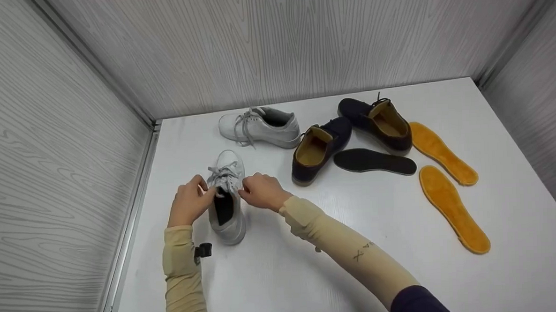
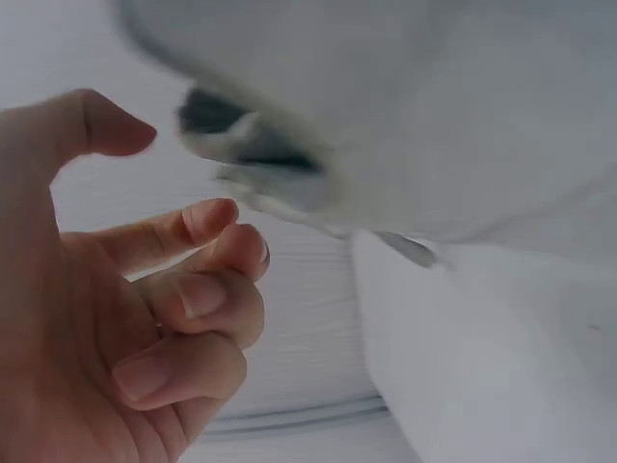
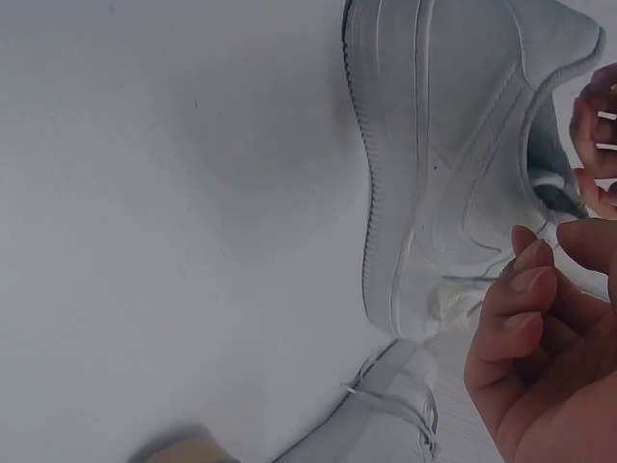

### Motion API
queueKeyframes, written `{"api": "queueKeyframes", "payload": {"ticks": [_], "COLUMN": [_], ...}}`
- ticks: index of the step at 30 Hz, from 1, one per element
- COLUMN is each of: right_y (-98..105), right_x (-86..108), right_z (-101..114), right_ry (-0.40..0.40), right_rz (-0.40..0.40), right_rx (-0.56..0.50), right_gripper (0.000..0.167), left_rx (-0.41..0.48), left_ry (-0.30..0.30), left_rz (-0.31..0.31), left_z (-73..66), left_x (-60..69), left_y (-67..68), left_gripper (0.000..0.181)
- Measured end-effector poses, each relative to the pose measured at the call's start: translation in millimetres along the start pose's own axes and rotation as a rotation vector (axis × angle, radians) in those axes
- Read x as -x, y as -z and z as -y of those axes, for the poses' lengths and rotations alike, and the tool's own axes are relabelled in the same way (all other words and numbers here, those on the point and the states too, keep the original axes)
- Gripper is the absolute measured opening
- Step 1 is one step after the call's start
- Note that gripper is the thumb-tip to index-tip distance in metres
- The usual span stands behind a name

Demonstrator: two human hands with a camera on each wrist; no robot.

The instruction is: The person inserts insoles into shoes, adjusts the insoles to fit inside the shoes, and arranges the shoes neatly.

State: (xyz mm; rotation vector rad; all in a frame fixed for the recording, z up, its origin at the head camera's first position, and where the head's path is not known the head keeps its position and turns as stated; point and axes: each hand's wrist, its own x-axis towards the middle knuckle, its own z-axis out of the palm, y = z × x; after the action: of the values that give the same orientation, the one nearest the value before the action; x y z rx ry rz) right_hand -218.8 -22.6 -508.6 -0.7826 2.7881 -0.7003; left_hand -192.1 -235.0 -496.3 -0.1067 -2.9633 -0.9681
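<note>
A white sneaker (image 1: 231, 223) stands on the table, toe pointing away, its laces (image 1: 225, 173) lying loosely over the front. At the left of its opening is my left hand (image 1: 191, 202); in the left wrist view thumb and fingers of this hand (image 2: 145, 299) are apart, with nothing between them, close to the shoe (image 2: 434, 116). My right hand (image 1: 263, 192) is at the shoe's right edge near the laces. In the right wrist view its fingers are loosely bent, with a small gap between thumb and index tips, beside the shoe (image 3: 463, 145).
Behind lies another white sneaker (image 1: 263, 131) with laces hanging down. Two dark shoes (image 1: 302, 169) (image 1: 389, 132) with tan linings are to the right, near a black insole (image 1: 372, 161) and two orange insoles (image 1: 439, 151) (image 1: 451, 209). Grey panels (image 1: 263, 44) surround the white table (image 1: 311, 276).
</note>
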Motion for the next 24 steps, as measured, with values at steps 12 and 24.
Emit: {"api": "queueKeyframes", "payload": {"ticks": [12, 24], "right_y": [33, 61], "right_x": [0.8, -0.9], "right_z": [-30, -58], "right_ry": [-0.069, -0.164], "right_rz": [-0.042, -0.152], "right_rx": [0.034, 0.068], "right_gripper": [0.025, 0.028], "left_rx": [0.128, 0.238], "left_ry": [-0.098, -0.038], "left_rz": [-0.162, -0.117], "left_z": [-69.6, -118.9], "left_x": [-23.0, -56.4], "left_y": [-7.6, -56.7], "left_gripper": [0.015, 0.017]}}
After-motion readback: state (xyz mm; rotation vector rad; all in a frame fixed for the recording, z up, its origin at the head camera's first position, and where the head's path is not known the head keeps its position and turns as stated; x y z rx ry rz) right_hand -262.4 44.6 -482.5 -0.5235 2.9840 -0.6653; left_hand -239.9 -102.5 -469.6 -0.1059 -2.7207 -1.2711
